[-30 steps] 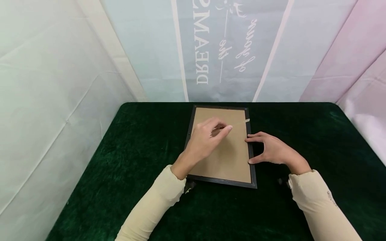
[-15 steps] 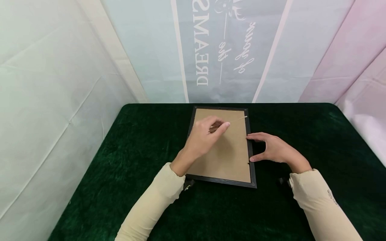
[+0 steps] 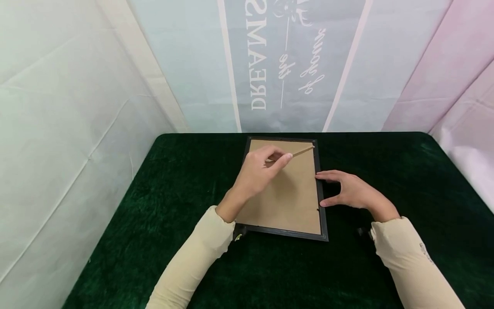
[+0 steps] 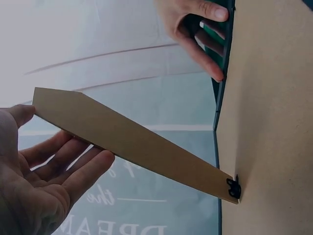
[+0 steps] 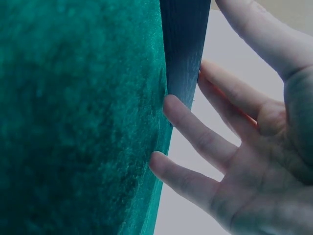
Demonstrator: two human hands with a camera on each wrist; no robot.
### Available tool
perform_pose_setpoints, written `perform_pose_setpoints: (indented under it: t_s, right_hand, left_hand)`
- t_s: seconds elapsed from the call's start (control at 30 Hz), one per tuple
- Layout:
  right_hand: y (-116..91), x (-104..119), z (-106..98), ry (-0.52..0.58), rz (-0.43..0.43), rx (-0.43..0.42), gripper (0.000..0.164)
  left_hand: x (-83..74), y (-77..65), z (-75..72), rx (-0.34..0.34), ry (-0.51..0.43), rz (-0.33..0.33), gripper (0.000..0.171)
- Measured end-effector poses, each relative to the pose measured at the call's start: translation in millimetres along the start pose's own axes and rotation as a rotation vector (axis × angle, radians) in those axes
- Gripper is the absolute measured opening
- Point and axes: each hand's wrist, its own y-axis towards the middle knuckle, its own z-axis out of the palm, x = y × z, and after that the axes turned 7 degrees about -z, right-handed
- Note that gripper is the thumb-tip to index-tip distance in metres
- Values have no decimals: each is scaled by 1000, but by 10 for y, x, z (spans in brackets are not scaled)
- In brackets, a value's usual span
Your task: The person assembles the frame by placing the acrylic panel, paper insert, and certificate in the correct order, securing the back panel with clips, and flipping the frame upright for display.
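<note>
Nearest the camera were two cream fabric sleeves (image 3: 193, 259) with bunched cuffs, reaching in over a tabletop (image 3: 162, 206) covered in deep green plush cloth. Ahead of the cuffs, a black rectangular frame (image 3: 285, 232) lay flat near the tabletop's far edge, a smooth tan board (image 3: 289, 210) filling it. The right hand (image 3: 349, 191) was at the frame's right side, thumb and fingers spread wide, with fingertips touching the black rim. Slightly farther off, above the board, the left hand (image 3: 256, 171) pinched a long, flat tan strip (image 4: 142, 145), its thumb at a corner of one end and its fingers along an edge. The strip slanted up from the board; in the left wrist view, its other end met a small black hinge-like fitting (image 4: 234, 188) at the board's surface. In the head view, part of the strip showed past the thumb, pointing toward the frame's far right corner. Beyond the tabletop hung a pale blue cloth backdrop (image 3: 200, 64) with white lettering (image 3: 257, 81), flanked by white cloth (image 3: 58, 128) on the left and pink cloth (image 3: 436, 68) on the right.
</note>
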Motion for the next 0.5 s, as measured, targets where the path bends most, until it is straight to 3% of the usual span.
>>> perform_pose_setpoints:
  t_s: [0.17,0.27,0.5]
  right_hand:
    - [-38,-63,1,-22,-63,-1,81]
    - [-51,-104,0,-26,-99,-19,73]
    - [-75,-159,-83,-57,-58,-139,56]
  left_hand:
    - [-1,-120,64,81,135,71,27]
    - [-3,-248,108,132,269,113,30]
    - [61,-519,337,242,567,281,40]
